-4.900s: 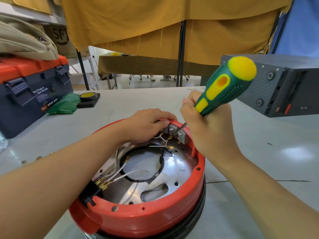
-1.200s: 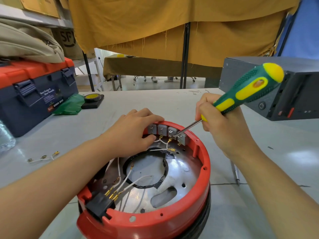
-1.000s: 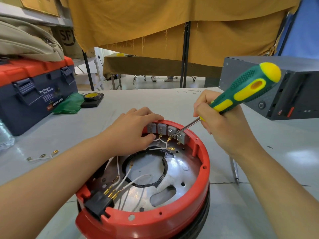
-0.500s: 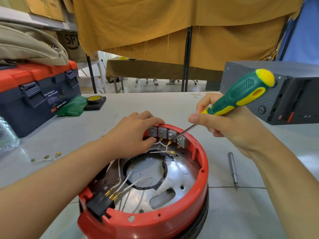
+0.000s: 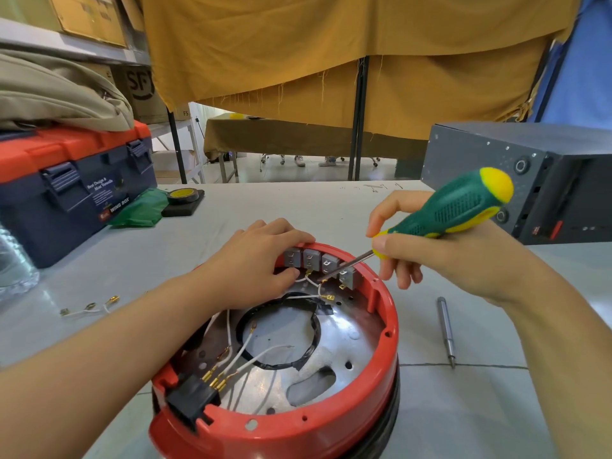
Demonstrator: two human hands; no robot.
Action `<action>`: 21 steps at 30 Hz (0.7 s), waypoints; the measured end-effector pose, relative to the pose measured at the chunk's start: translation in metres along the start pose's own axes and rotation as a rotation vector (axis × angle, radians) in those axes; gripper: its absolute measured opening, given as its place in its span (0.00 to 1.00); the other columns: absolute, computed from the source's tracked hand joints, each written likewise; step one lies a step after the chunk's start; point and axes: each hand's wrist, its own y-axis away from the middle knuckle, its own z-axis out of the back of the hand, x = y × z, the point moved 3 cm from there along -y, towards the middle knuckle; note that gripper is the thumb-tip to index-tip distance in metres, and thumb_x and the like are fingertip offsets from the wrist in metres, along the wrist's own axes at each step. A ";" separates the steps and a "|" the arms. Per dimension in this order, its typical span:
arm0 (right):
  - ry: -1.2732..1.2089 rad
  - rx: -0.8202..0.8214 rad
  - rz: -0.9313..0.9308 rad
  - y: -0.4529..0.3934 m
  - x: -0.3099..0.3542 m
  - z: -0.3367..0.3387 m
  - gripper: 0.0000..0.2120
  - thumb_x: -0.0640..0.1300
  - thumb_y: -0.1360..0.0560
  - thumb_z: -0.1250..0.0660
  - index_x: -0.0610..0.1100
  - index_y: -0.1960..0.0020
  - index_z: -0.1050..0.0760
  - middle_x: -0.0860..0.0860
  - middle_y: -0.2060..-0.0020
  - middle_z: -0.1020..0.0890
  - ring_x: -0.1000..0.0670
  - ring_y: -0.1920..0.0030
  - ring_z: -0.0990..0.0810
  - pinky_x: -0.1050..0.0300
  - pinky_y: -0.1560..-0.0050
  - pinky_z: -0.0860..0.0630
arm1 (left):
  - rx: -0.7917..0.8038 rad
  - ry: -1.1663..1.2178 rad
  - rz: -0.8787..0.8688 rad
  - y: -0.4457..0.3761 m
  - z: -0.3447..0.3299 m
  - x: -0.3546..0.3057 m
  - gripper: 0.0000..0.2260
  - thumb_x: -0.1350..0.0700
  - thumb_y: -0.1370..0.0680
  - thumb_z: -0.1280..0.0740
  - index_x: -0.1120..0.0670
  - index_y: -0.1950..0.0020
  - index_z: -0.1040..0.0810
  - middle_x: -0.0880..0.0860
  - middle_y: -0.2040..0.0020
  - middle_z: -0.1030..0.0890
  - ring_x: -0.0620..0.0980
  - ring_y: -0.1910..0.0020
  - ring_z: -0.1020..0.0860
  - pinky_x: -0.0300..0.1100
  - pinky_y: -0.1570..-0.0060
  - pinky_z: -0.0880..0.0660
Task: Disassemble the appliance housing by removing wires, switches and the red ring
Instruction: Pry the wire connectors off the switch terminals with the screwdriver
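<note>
Red ring [image 5: 331, 422] steadied by left hand [image 5: 261, 260]; right hand [image 5: 440, 256] w/ screwdriver [image 5: 443, 213] regripped nearer tip, probably prying switches [image 5: 318, 263]

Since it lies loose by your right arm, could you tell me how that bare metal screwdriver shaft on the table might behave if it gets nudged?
The shaft is a slim round metal rod lying flat on the smooth table, so it would probably roll sideways easily. It looks rigid, not bendy. Its polished surface may be slippery to pinch.
</note>
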 end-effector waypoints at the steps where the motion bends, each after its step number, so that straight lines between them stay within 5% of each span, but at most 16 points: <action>1: -0.007 -0.010 -0.001 0.000 0.001 0.001 0.02 0.39 0.27 0.31 0.44 0.57 0.23 0.42 0.72 0.18 0.48 0.75 0.22 0.60 0.75 0.26 | 0.000 0.000 -0.001 0.000 0.000 0.000 0.22 0.49 0.24 0.36 0.40 0.30 0.35 0.44 0.39 0.30 0.45 0.46 0.33 0.45 0.42 0.32; 9: 0.099 -0.247 0.078 -0.003 0.002 0.002 0.14 0.55 0.31 0.30 0.44 0.64 0.23 0.48 0.79 0.23 0.55 0.82 0.28 0.70 0.77 0.33 | 0.000 0.002 0.000 -0.001 0.000 0.000 0.22 0.49 0.23 0.37 0.40 0.30 0.35 0.44 0.39 0.30 0.45 0.46 0.33 0.45 0.42 0.32; 14: 0.136 -0.393 0.162 -0.004 0.002 -0.002 0.10 0.50 0.30 0.33 0.45 0.66 0.23 0.52 0.77 0.23 0.53 0.79 0.27 0.66 0.75 0.31 | -0.002 0.000 -0.002 0.000 -0.001 0.000 0.22 0.49 0.23 0.37 0.40 0.30 0.35 0.44 0.39 0.30 0.45 0.46 0.33 0.45 0.42 0.32; 21: 0.152 -0.433 0.176 -0.004 0.004 -0.009 0.08 0.47 0.30 0.33 0.46 0.66 0.24 0.52 0.72 0.21 0.57 0.75 0.25 0.73 0.73 0.34 | -0.006 -0.006 -0.002 0.000 -0.001 0.001 0.22 0.48 0.23 0.37 0.40 0.29 0.35 0.44 0.38 0.30 0.45 0.46 0.33 0.45 0.42 0.32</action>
